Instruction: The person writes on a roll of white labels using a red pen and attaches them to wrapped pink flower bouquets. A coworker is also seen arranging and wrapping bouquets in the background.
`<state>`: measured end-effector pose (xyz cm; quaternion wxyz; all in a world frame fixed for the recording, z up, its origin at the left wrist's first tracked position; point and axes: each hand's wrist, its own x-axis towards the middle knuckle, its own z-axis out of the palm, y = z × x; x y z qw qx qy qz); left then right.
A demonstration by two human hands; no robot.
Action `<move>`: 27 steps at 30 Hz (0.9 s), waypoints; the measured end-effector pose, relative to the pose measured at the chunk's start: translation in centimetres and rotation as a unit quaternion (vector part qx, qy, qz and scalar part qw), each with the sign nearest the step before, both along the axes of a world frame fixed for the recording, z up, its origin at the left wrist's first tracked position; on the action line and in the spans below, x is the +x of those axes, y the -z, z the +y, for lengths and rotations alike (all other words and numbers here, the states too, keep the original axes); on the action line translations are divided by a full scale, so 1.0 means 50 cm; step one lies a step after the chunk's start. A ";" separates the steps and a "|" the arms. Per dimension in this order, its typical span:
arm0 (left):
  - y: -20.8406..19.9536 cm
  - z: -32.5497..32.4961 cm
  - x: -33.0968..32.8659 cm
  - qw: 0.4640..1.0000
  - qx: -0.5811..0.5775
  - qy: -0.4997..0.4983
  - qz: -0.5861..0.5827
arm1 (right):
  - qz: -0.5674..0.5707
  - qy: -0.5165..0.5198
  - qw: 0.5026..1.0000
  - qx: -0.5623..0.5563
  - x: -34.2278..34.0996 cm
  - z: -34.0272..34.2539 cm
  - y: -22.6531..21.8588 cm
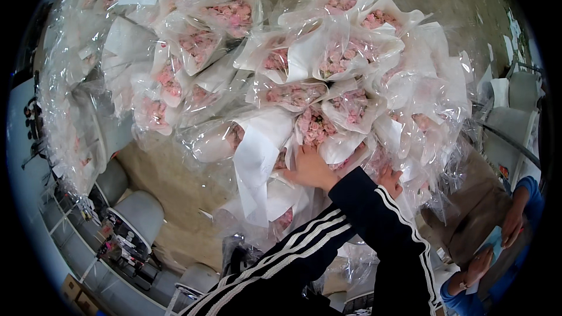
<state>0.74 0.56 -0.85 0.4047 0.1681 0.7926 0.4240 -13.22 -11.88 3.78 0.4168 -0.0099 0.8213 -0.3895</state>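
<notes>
A pink bouquet (pixel 315 126) lies just past the spread right hand (pixel 310 169) — the left hand's (pixel 390 182) grip unclear.

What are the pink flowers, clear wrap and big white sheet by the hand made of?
Pink flowers: ruffled, matte; real petals or cloth, too small to tell.
Clear wrap: probably thin plastic, because it's glossy, crinkly and full of glints.
White sheet: likely paper, matte, smooth and softly bent.

head view: left of paired fisheyes | from wearer's head | faces steeply down | bouquets (pixel 316 127) near, floor (pixel 175 178) farther below | forearms (pixel 393 231) at lower edge
</notes>
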 end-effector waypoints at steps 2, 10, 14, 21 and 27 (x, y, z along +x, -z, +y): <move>-0.003 -0.001 0.000 1.000 -0.006 0.001 0.002 | 0.024 0.004 1.000 0.001 0.015 -0.005 0.007; 0.002 0.010 -0.002 0.997 -0.009 0.018 -0.081 | 0.004 0.017 1.000 -0.018 0.007 0.017 0.004; 0.000 -0.013 -0.019 0.996 -0.010 0.025 -0.085 | -0.058 -0.020 0.997 -0.046 -0.031 0.040 -0.020; -0.003 -0.024 -0.031 0.995 -0.011 0.040 -0.093 | 0.102 0.034 0.992 -0.072 -0.197 0.047 -0.149; -0.015 -0.019 -0.032 0.993 -0.008 0.060 -0.100 | -0.008 0.060 0.997 -0.039 -0.215 0.004 -0.042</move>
